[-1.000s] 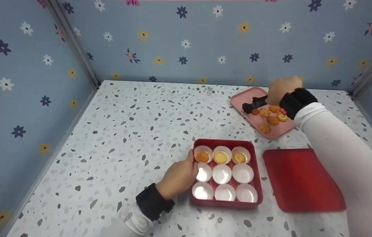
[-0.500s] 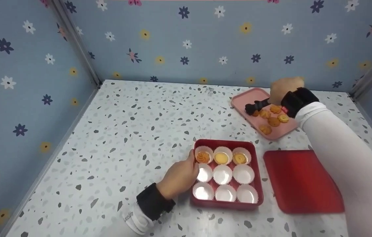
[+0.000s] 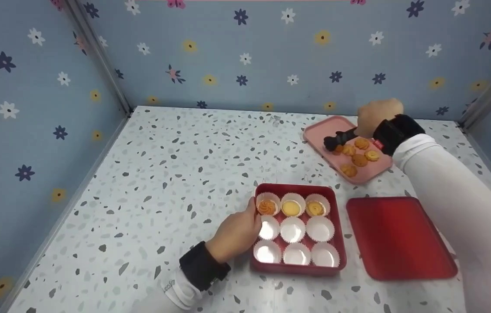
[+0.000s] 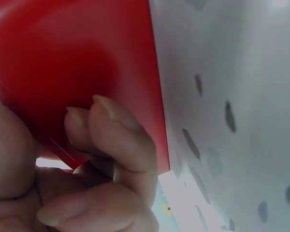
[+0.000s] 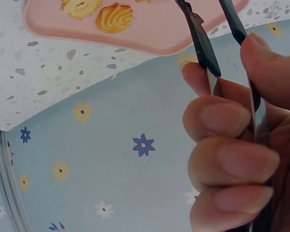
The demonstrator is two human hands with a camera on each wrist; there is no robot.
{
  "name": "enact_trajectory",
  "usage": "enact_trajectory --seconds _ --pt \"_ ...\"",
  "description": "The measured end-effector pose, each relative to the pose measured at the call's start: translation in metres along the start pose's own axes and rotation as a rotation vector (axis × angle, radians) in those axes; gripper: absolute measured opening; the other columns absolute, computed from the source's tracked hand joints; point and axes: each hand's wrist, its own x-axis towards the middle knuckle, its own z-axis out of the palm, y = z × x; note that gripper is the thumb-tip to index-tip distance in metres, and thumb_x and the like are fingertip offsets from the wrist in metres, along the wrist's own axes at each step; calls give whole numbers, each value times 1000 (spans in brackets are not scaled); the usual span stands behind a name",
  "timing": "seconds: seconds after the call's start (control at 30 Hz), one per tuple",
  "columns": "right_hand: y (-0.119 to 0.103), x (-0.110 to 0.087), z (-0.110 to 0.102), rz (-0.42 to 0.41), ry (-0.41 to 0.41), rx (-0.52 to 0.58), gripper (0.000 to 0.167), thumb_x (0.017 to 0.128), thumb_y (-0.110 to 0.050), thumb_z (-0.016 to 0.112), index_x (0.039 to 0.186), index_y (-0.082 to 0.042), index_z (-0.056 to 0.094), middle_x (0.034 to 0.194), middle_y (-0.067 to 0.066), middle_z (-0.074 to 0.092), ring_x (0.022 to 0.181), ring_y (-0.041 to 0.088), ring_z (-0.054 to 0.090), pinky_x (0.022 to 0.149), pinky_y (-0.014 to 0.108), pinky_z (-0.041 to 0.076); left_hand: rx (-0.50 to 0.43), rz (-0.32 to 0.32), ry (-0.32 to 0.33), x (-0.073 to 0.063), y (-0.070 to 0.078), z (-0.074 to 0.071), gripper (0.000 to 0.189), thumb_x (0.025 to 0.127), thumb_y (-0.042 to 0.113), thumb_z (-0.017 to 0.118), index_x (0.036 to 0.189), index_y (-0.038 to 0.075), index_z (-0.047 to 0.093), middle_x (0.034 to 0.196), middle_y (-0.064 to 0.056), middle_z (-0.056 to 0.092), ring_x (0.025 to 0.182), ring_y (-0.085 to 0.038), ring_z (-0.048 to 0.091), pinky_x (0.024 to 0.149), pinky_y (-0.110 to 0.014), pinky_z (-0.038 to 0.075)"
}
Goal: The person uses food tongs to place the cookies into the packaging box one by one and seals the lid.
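My left hand holds the left wall of a red box. In the left wrist view its curled fingers touch the box's side, with the thumb near the rim. White paper cups fill the box; the back row bears a swirl cookie, a smooth yellow one and a ring-patterned one. At the back right, my right hand grips black tongs, their tips at a cookie on the pink tray. The tips hide part of that cookie.
Several other cookies lie on the pink tray. A red lid lies right of the box, partly under my right forearm. Flower-patterned panels stand behind and at both sides of the speckled table.
The tongs' tips stood apart and now look closer together, slightly further right over the cookie. My right hand has shifted a little to the right. The left hand and box stay still.
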Motion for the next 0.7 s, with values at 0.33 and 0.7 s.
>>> enact_trajectory --seconds 0.33,0.7 --pt "2 -21 -9 -12 75 32 39 88 -41 62 89 -2 65 70 10 58 63 28 54 55 42 44 -13 -17 -20 0 0 0 59 104 22 42 149 -13 28 79 -22 65 77 -32 66 75 -45 54" --pt "-28 -95 -41 -62 137 22 39 90 -42 67 76 -5 65 60 6 48 54 24 47 43 36 39 -10 1 -38 1 -2 -1 59 105 22 41 149 -13 26 68 -14 58 68 -29 63 70 -44 53"
